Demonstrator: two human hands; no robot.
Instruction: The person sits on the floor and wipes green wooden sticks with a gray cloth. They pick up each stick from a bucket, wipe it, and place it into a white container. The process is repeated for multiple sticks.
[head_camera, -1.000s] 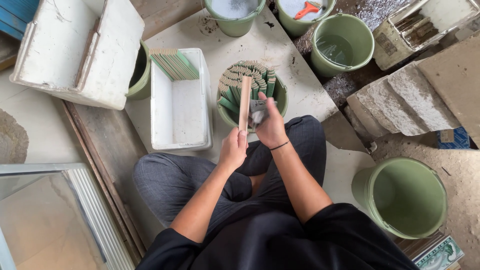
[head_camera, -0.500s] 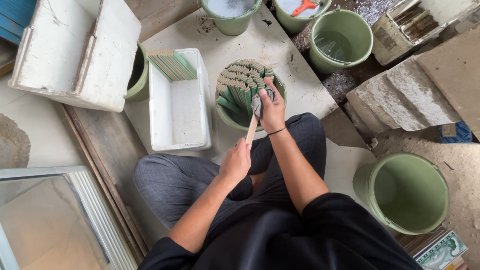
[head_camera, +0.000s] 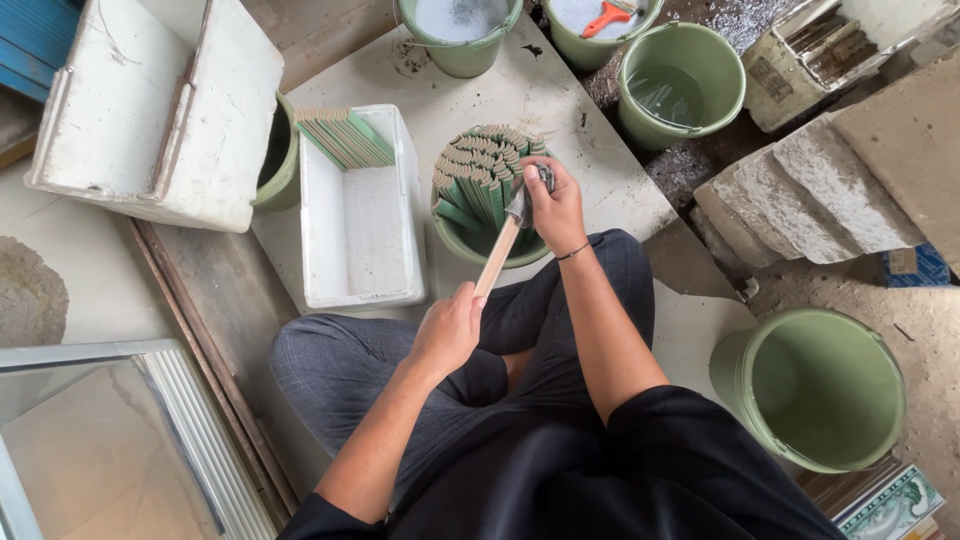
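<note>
Head view, hands: we see our left hand (head_camera: 450, 330) closed round the lower end of a long flat pale wooden strip (head_camera: 497, 257), which slants up-right toward the bucket. Our right hand (head_camera: 556, 207) is closed on a small tool w/ grey handle (head_camera: 521, 200), pressed against the strip's upper end, right at the bucket rim.

Head view, strip: held in the air betw. both hands, above our lap; top end touches the tool, over the near edge of the bucket.

Head view, bucket: small round green bucket packed w/ green-painted strips standing on end (head_camera: 480, 190), on the pale flat surface (head_camera: 560, 110) just in front of our knees.

Head view, box: white rectangular foam box (head_camera: 360, 230) just left of that bucket; a bundle of green-edged strips (head_camera: 345, 138) lies across its far end.

Head view, other buckets: green bucket w/ clear water (head_camera: 680, 85) far right; green bucket w/ whitish liquid (head_camera: 458, 28) at top; another at top edge holding an orange-handled brush (head_camera: 605, 15). Large empty green bucket (head_camera: 815, 385) near our right side.

Head view, surroundings: big white foam crate (head_camera: 150, 100) upper left; grey concrete blocks (head_camera: 830, 180) right; glass pane in pale frame (head_camera: 100, 440) lower left. We sit cross-legged, dark trousers, dark top.
</note>
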